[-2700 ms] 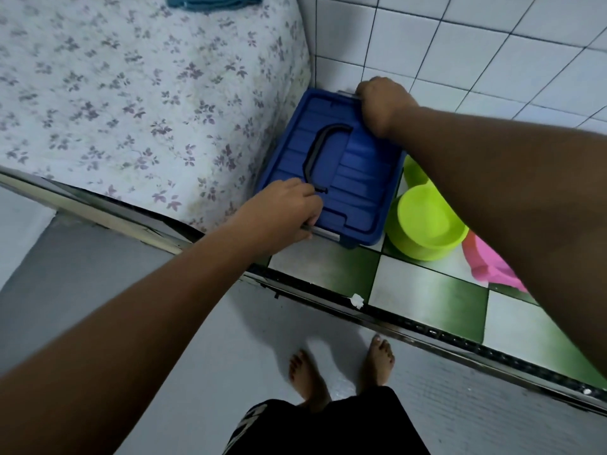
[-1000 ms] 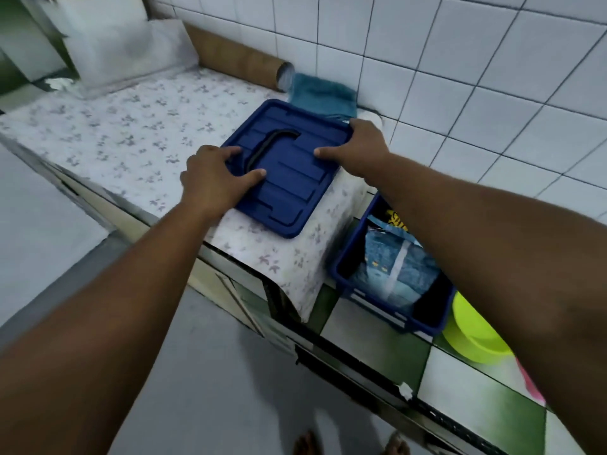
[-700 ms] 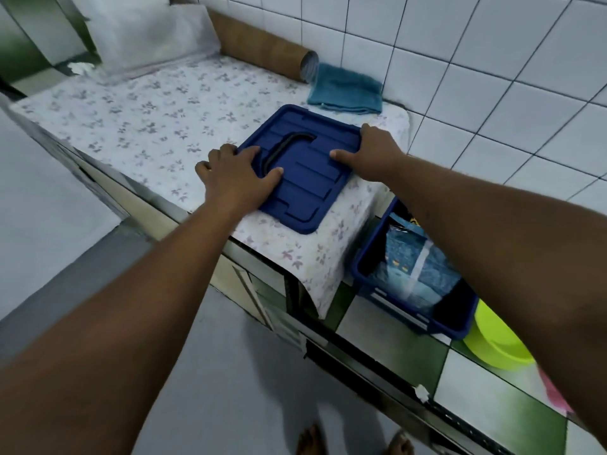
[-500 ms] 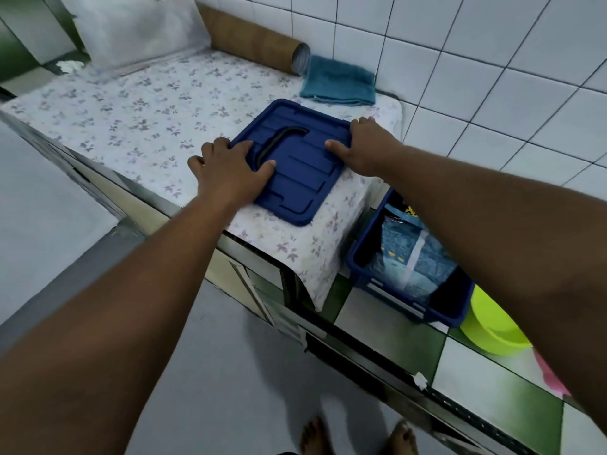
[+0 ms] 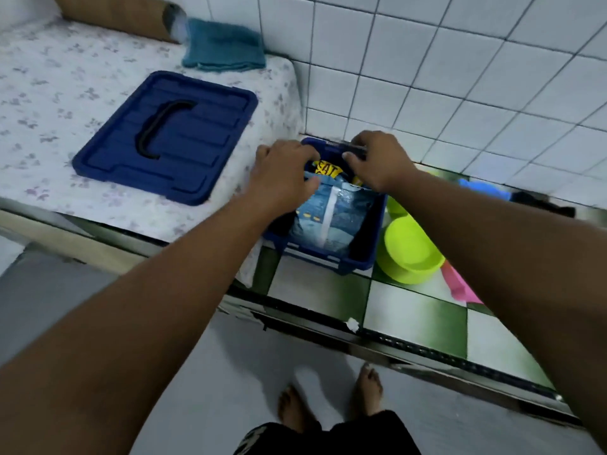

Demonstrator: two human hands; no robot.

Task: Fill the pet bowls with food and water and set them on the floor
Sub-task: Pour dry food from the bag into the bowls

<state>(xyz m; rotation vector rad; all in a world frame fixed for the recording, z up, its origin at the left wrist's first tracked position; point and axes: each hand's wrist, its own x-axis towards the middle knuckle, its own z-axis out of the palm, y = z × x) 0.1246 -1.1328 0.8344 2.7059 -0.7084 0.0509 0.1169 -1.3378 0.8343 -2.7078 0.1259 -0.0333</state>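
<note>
Both hands are down in the open blue bin (image 5: 359, 257) at centre frame. The left hand (image 5: 282, 174) has its fingers curled over the top of the food bag (image 5: 331, 218) with the thumb against the bag's front, so it has hold of it. The right hand (image 5: 377, 162) is curled too, at the bag's yellow top edge right by the bin's far rim. The blur is such that I cannot tell whether it grips the bag or the rim.

The bag stands inside the bin, which sits on the green-and-white tiled floor against the wall. Just right of the bin is a lime green bowl (image 5: 410, 254), with a second green bowl (image 5: 394, 206) behind it and something pink (image 5: 460, 289) beside it.

To the left, the bin's blue lid (image 5: 184, 142) lies flat on the flowered counter cover (image 5: 49, 93). A folded teal cloth (image 5: 223, 47) and a cardboard tube (image 5: 115, 13) lie at the upper left by the wall.
</note>
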